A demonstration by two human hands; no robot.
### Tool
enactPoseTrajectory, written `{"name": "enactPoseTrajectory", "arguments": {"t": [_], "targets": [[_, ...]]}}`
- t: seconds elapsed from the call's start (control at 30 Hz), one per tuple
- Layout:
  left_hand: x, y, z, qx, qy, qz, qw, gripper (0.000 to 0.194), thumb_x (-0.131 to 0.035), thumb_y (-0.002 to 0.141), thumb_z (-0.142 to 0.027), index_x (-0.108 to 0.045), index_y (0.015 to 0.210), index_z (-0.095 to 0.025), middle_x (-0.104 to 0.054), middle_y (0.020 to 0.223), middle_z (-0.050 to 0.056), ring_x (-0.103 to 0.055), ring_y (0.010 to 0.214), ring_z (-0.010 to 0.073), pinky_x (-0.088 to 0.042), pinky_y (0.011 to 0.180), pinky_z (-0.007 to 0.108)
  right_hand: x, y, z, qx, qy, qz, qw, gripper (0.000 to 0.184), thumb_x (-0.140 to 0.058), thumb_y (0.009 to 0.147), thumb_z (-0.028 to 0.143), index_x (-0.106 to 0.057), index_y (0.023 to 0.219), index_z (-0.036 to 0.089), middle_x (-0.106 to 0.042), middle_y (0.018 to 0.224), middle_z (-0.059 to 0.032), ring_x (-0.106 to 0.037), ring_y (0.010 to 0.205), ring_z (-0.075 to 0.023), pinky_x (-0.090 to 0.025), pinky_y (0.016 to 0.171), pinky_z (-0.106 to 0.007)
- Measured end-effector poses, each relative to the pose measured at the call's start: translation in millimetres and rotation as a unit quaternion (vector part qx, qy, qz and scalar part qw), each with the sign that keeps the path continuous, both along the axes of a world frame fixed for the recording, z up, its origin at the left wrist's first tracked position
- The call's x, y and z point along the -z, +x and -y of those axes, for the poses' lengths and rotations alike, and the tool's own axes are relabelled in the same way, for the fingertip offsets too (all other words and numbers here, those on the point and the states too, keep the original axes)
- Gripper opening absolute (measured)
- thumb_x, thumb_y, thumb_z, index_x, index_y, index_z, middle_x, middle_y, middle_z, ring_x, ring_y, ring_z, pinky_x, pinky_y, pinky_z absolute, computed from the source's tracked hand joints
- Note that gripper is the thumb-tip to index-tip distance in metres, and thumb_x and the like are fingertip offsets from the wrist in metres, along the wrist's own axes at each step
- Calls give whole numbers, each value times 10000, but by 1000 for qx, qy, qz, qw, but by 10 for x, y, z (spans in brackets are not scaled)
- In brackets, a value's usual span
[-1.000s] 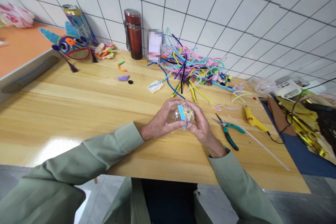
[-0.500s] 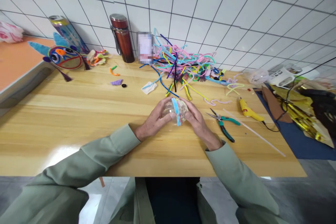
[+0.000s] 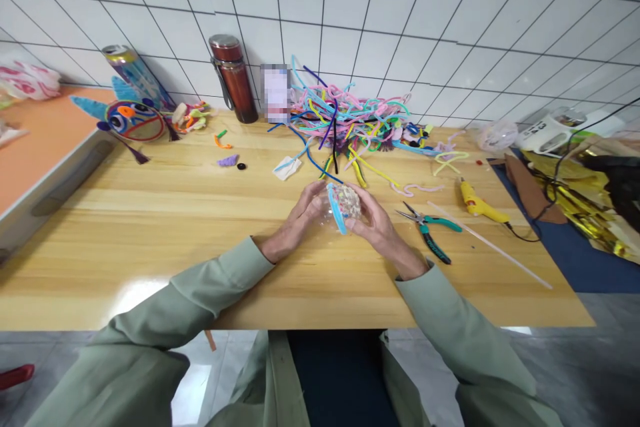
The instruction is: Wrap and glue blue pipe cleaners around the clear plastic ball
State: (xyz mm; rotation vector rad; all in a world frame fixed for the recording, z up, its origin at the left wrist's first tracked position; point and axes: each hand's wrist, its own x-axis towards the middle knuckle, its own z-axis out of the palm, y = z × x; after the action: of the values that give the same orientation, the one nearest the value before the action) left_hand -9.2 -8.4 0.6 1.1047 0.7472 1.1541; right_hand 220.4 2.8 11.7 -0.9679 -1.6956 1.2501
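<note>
While both forearms are reaching over the near edge of the wooden table [image 3: 150,233], the person's two hands are holding a clear, rounded container [image 3: 350,199] just above or on the tabletop; which of the two cannot be told. It is sitting near the middle of the table, in front of a tangled heap of fuzzy stems [image 3: 350,113]. A light blue band [image 3: 336,208] is running around its middle, and pale, mixed bits are showing on the right of the band. The left hand [image 3: 303,213] is curling around the see-through left end, its fingers partly overlapping. The right hand [image 3: 375,220] is gripping the other end, its thumb pressing on the near side and its fingers going behind.

To the right of the hands, green-handled pliers [image 3: 430,233] are lying with their jaws spread, near a thin, pale stick [image 3: 495,249] and a yellow glue gun [image 3: 480,203]. Beyond them, gold foil [image 3: 585,213] is lying over a dark blue cloth [image 3: 600,280].

A red-brown flask [image 3: 235,80] is standing by the tiled wall, left of the heap. Farther left, a decorated face [image 3: 137,121] with blue ears and tassels is resting before a tilted can [image 3: 140,77]. A purple coil [image 3: 229,160] and a small black ring [image 3: 241,166] are lying side by side, while a white scrap [image 3: 287,168] is lying nearer the heap.
</note>
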Motion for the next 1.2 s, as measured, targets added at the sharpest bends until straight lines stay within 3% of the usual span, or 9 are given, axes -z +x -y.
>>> {"name": "enactPoseTrajectory", "arguments": {"t": [0.1, 0.23, 0.37, 0.6, 0.7, 0.8, 0.9, 1.07, 1.2], "targets": [[16, -28, 4, -8, 83, -84, 993, 883, -822, 881, -687, -474, 1574, -264, -515, 1665, 145, -455, 1586, 380, -372, 1331, 577, 19, -13, -13, 6, -16, 3, 1000, 885, -811, 869, 688, -532, 1606, 286, -625, 1603, -129, -626, 1449, -361, -506, 1222, -537], [46, 18, 2, -1, 85, -129, 988, 1097, -953, 750, -648, -386, 1600, -249, -503, 1635, 195, -520, 1536, 393, -418, 1295, 597, -4, -42, 2, 11, -14, 33, 999, 880, -790, 873, 713, -540, 1594, 275, -628, 1591, -148, -654, 1403, -358, -539, 1179, -540], [60, 31, 15, -30, 92, -175, 980, 1034, -941, 775, -627, -432, 1576, -218, -550, 1584, 195, -572, 1484, 383, -450, 1275, 589, -16, -57, 9, 9, -10, 36, 999, 856, -740, 904, 734, -554, 1583, 247, -634, 1582, -166, -661, 1393, -362, -536, 1174, -543], [54, 12, -29, -18, 132, -214, 968, 865, -853, 900, -568, -447, 1573, -209, -573, 1557, 183, -595, 1450, 346, -461, 1264, 567, 28, -67, -23, 41, 4, 37, 998, 713, -693, 944, 723, -665, 1467, 238, -736, 1456, -142, -722, 1293, -339, -563, 1138, -529], [61, 37, -59, -21, 162, -224, 961, 788, -834, 925, -532, -479, 1547, -203, -599, 1519, 174, -608, 1421, 338, -459, 1262, 575, -49, -11, -2, 64, 7, 43, 997, 641, -701, 957, 690, -685, 1441, 270, -730, 1485, -123, -702, 1344, -335, -542, 1168, -544], [86, 66, -66, -20, 186, -225, 956, 771, -830, 927, -502, -485, 1551, -208, -580, 1539, 181, -587, 1443, 349, -456, 1267, 580, -313, 116, -28, 99, 40, 74, 992, 519, -711, 978, 618, -724, 1394, 307, -762, 1442, -96, -706, 1335, -337, -539, 1165, -566], [123, 87, -61, -30, 185, -221, 957, 802, -848, 905, -512, -487, 1556, -215, -559, 1560, 188, -566, 1468, 365, -435, 1285, 591, -765, 246, -212, 114, 109, 151, 976, 365, -760, 959, 524, -800, 1269, 334, -825, 1291, -64, -757, 1175, -338, -577, 1083, -573], [154, 95, -59, -38, 179, -220, 958, 860, -892, 856, -520, -499, 1567, -238, -535, 1597, 185, -517, 1522, 392, -393, 1320, 608, -1472, 192, -908, 134, 211, 234, 940, 204, -750, 944, 405, -858, 1079, 295, -862, 1078, -44, -779, 990, -300, -606, 961, -492], [125, 101, -58, -23, 160, -219, 962, 868, -907, 843, -497, -496, 1561, -234, -535, 1603, 191, -513, 1530, 394, -400, 1318, 610, -1659, -178, -1582, 138, 251, 294, 912, 189, -715, 930, 297, -868, 1026, 242, -867, 1033, -41, -772, 940, -256, -589, 926, -413]]}}
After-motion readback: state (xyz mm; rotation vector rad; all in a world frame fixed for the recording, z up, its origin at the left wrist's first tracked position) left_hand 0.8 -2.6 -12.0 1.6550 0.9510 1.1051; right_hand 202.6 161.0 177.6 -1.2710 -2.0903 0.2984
